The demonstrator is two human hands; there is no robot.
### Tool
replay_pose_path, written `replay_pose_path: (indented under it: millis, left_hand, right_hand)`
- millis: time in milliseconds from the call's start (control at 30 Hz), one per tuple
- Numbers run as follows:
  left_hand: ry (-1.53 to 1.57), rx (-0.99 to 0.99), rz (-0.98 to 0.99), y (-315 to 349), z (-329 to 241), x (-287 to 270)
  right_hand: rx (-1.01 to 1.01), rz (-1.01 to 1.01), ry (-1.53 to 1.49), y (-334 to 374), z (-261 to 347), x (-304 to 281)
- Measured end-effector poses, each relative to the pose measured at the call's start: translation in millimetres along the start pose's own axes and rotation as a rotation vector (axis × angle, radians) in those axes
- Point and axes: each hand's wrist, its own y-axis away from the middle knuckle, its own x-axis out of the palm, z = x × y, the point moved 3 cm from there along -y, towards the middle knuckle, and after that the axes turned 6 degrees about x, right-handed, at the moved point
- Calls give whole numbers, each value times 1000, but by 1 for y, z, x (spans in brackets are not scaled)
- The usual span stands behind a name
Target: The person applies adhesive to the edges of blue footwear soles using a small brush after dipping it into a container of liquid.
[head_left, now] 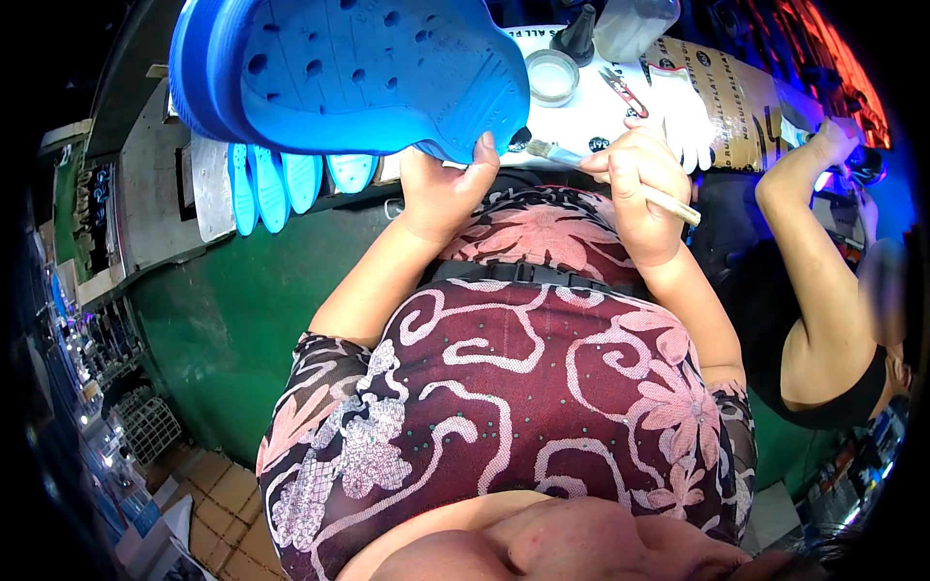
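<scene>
A large blue clog with rows of holes fills the upper left, close to the camera. My left hand grips its lower right end, thumb on the near face and the other fingers hidden behind it. In my right hand is a flat paintbrush with a pale wooden handle, pinched between thumb and fingers. The bristles point left toward the clog's end, beside a small dark round piece; whether they touch it I cannot tell. Beyond the brush, an open jar of whitish stuff stands on the white-covered table.
Behind the jar stand a black nozzle bottle and a clear container. Red-handled thread snips lie right of the jar. Several light blue sole-shaped pieces hang over the table's left edge. Another person's arm reaches in at right.
</scene>
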Motion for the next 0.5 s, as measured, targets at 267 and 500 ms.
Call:
replay_pose_path:
  millis: [267, 500]
  left_hand:
    - [14, 0, 11, 0, 0, 1]
    - [51, -9, 16, -16, -17, -7]
  right_hand:
    - [-19, 53, 82, 4, 1, -1]
    - [211, -105, -41, 17, -7, -21]
